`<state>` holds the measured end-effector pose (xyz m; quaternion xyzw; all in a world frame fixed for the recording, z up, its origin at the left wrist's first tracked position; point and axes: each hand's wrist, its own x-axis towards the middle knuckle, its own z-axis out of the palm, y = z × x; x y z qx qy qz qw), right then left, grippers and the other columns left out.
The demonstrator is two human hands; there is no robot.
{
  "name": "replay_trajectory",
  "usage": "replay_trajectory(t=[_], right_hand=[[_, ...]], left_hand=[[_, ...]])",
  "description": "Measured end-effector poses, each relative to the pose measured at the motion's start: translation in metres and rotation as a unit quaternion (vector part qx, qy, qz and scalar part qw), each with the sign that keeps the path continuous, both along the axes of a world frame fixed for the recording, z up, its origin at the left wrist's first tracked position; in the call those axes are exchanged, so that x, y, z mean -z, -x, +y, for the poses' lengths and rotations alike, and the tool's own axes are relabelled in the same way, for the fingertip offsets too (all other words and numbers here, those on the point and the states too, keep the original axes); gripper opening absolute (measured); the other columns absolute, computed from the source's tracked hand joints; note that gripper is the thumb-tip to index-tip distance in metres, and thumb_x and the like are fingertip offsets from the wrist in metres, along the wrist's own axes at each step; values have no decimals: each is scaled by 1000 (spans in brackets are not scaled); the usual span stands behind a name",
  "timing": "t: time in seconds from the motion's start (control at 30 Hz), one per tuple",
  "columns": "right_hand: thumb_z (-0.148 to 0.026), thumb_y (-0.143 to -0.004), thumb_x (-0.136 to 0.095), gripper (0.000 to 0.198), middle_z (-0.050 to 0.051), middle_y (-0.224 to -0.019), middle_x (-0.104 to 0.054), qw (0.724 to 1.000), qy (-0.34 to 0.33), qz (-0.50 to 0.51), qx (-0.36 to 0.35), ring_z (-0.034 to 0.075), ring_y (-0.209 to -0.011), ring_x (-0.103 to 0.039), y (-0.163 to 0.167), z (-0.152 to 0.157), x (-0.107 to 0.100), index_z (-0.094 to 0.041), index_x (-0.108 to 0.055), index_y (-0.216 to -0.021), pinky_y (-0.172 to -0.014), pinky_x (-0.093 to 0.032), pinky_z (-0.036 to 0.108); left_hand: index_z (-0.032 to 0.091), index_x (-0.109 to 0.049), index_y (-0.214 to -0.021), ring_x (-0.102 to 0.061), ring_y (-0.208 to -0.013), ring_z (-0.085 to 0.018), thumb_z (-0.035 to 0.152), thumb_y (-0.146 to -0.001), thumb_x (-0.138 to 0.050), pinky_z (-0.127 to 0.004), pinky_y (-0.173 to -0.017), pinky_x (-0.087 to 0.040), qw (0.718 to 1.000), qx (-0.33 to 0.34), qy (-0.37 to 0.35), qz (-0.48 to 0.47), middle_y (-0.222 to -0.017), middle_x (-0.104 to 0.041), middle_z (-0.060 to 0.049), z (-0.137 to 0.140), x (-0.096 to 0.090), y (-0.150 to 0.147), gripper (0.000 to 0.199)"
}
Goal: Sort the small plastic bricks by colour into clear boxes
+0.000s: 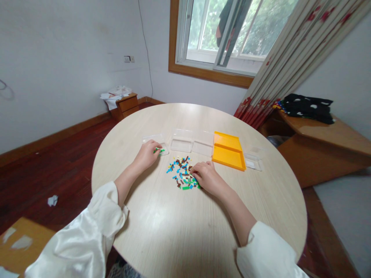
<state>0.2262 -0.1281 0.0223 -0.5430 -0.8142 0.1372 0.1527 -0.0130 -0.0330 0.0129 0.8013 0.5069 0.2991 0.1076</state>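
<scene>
My left hand (150, 153) is over a small clear plastic box (165, 152) at the left, fingers curled together. Small green building bricks (159, 150) show right at its fingertips; whether they are pinched or lie in the box I cannot tell. My right hand (207, 176) rests at the right edge of a loose pile of tiny bricks (182, 168) in blue, brown, green, yellow and cream. Its thumb and fingers are closed down at the pile, and they hide whatever is between them. A longer green brick (185, 188) lies at the pile's near edge.
Behind the pile stand an open clear box (181, 145), another clear compartment (203, 148) and an open yellow case (228, 157). A further clear box (253, 162) lies at the right. All sit on a round wooden table (162, 231). A wooden cabinet (315, 146) stands beyond, at the right.
</scene>
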Motion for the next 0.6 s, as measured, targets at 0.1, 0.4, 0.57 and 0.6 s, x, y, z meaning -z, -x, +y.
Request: replay_trajectory(t=[0.1,0.4,0.57,0.6], right_hand=[[-6,-82,-52,16,5,-85,-68,1000,-6,1,-1,17,-87,-57,-1,1,2,-16,-65,-80,-79,-26,32],[-10,-83,-51,12,4,-84,-66,992,-92,80,15,17,-85,-56,-3,3,3,-18,-60,-80,-82,-30,33],[-10,-82,-51,13,4,-83,-66,991,-95,96,13,18,-85,-57,1,2,0,-19,-60,-80,-82,-33,34],[-10,-82,-50,14,4,-83,-66,989,-99,106,10,18,-85,-57,2,1,-1,-19,-61,-80,-82,-35,34]], left_hand=[[12,-68,-81,-58,-75,-16,17,-76,-49,-29,-76,-46,999,5,0,-48,-83,-65,-7,-5,-7,-5,20],[10,-64,-75,-57,-54,-12,24,-73,-62,-25,-59,-47,888,120,305,-321,-57,-61,-1,-27,-14,-35,14],[7,-64,-73,-58,-49,-10,24,-73,-68,-24,-55,-50,798,154,448,-373,-56,-62,-3,-36,-11,-42,18],[6,-64,-75,-60,-51,-10,24,-74,-68,-24,-56,-51,779,163,472,-378,-61,-65,-5,-36,-10,-42,18]])
